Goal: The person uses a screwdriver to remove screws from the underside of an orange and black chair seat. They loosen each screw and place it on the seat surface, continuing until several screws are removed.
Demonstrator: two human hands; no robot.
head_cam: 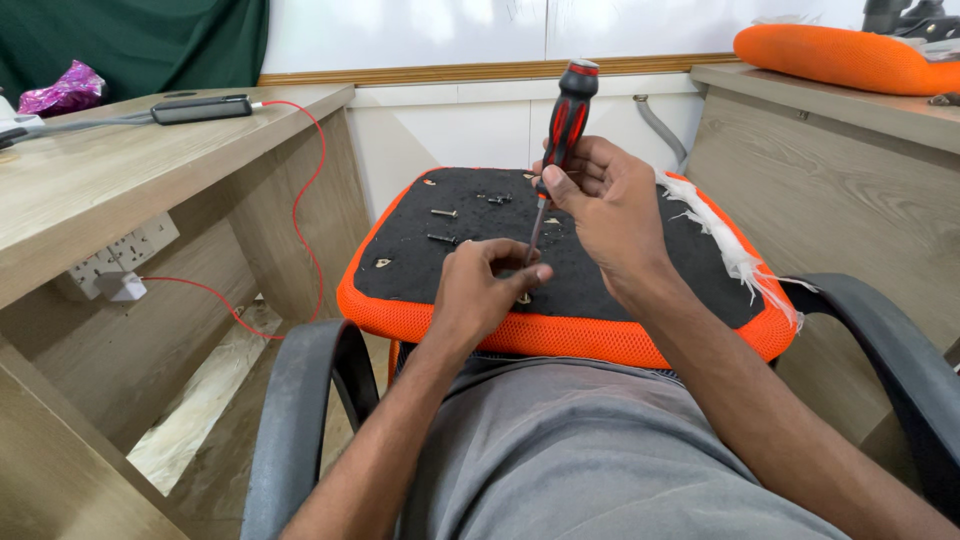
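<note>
one screwdriver [560,130] clenched in right hand [610,205], left hand [485,290] pinching its shaft, three loose screws [443,213] on cushion [600,335]

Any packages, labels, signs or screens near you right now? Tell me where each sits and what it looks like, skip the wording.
Purple wrapper: far left on the wooden desk, a crumpled shiny foil bundle, magenta-purple.
Whiteboard: on the wall behind the upturned seat, a flat white panel; faint marks too small to tell.
No labels or screens show near the left hand, the right hand or the screwdriver.
</note>
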